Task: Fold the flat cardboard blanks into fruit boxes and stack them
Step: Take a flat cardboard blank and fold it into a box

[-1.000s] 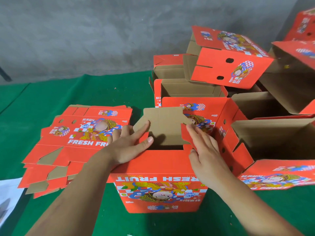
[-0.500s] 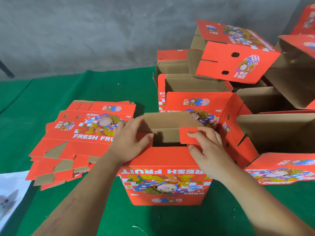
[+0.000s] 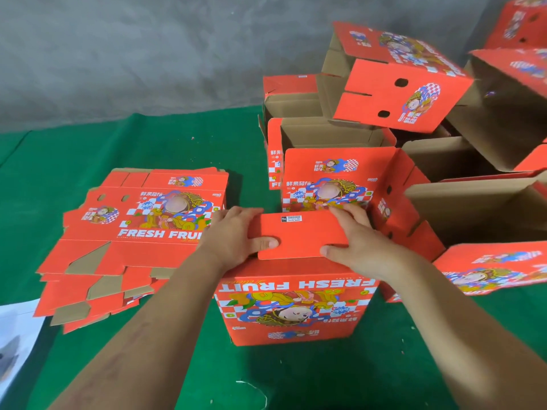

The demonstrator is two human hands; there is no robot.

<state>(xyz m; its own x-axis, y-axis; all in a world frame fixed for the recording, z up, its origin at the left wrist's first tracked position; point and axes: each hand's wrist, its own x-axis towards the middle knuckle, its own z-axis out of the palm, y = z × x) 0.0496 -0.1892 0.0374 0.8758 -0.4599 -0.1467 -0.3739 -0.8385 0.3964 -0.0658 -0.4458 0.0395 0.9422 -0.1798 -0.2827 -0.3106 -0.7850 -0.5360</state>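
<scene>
Both hands hold the red top flap [image 3: 299, 233] of the box [image 3: 296, 303] standing at near centre on the green tabletop [image 3: 148, 143]. The left hand [image 3: 233, 238] has its grip on the flap's left end, thumb on top; the right hand [image 3: 358, 241] pinches the right end. A small barcode label [image 3: 291, 218] sits on the flap. The box front reads "FRESH FRUIT" (upside down from here). Left lies a stack of flat blanks [image 3: 130, 232], also printed "FRESH FRUIT" under Chinese characters. Folded boxes [image 3: 399, 81] pile up far right.
</scene>
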